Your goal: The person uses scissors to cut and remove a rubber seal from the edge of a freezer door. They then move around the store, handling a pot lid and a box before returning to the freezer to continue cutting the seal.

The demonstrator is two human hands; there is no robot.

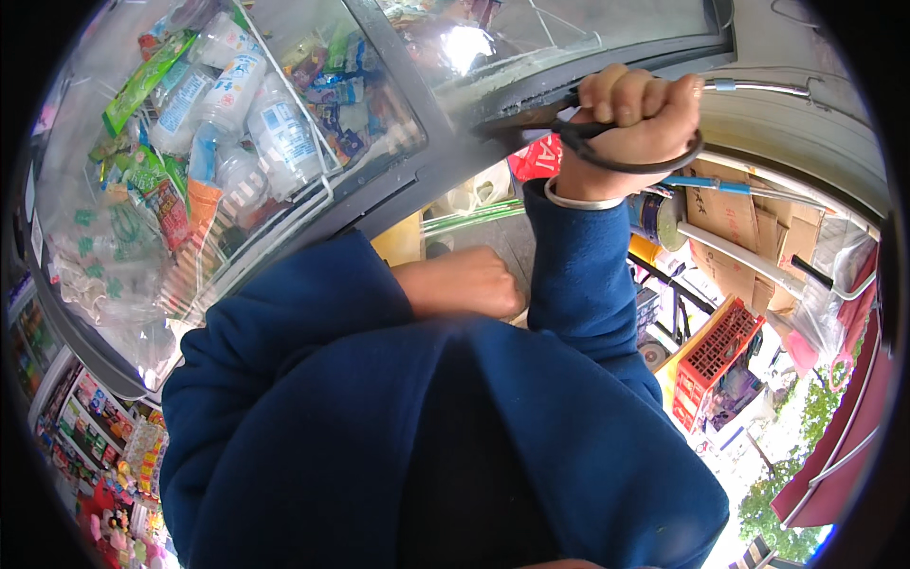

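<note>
Blue fleece sleeves and the person's chest fill the lower middle of the view, closest to the lens. From the right sleeve the right hand point(637, 121) rises toward the upper right, clenched in a fist around the black loop handles of a pair of scissors point(607, 142); a silver bangle point(578, 199) circles the wrist just below it. The scissors' long axis runs roughly level, blades pointing left from the fist along the dark frame point(445, 152) of a glass-lidded chest freezer, so the tips lie on or just beside that frame; whether they touch it cannot be told. The left hand point(464, 283) sits lower, drawn in near the chest and loosely curled, apparently grasping nothing, though its palm side is hidden. It is well apart from the scissors, so the right hand alone is at the tool. Under the freezer's left glass pane point(123, 266) lie white plastic bottles point(275, 133) and bright wrapped packets, held by a white wire basket. A second pane point(569, 28) spans the top of the view beyond the fist. Room to move lies mostly rightward and downward, where cardboard boxes point(735, 237), a red plastic crate point(716, 356) and white poles crowd the ground farther off.
</note>
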